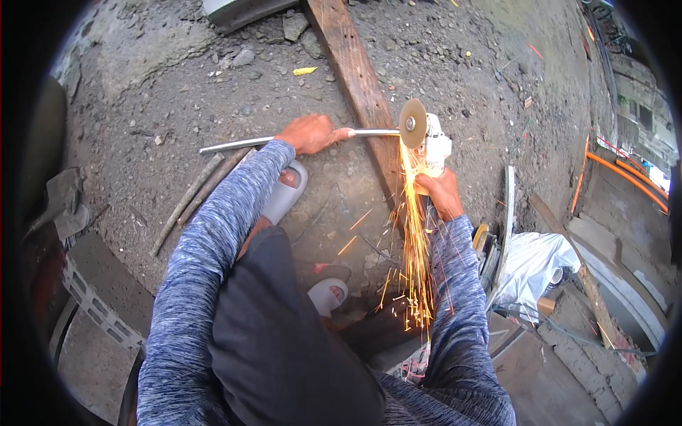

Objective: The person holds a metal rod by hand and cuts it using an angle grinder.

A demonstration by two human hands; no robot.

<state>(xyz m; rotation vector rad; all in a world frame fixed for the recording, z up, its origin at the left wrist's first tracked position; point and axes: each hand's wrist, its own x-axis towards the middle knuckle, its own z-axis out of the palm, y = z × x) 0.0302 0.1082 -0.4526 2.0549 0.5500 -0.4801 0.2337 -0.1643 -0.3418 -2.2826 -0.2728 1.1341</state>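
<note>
My left hand point(311, 134) is closed around a thin metal rod point(376, 132), which lies across a weathered wooden beam point(357, 74) on the ground. The rod's far left end sticks out past my wrist. In my right hand point(443, 193) is a white angle grinder point(435, 145), gripped by its body. Its round tan cutting disc point(413, 123) meets the rod's right end. A stream of orange sparks point(415, 241) shoots from that contact down toward me, passing left of my right forearm. My fingers on the grinder are partly hidden by the sparks.
Grey sandals point(287, 193) are on my feet, close to the rod. Two more rods point(190, 190) lie on the dirt at left. Hollow concrete blocks point(96, 302) stand lower left. A white plastic sheet point(537, 268), a metal strip point(507, 213) and orange pipes point(625, 179) are at right.
</note>
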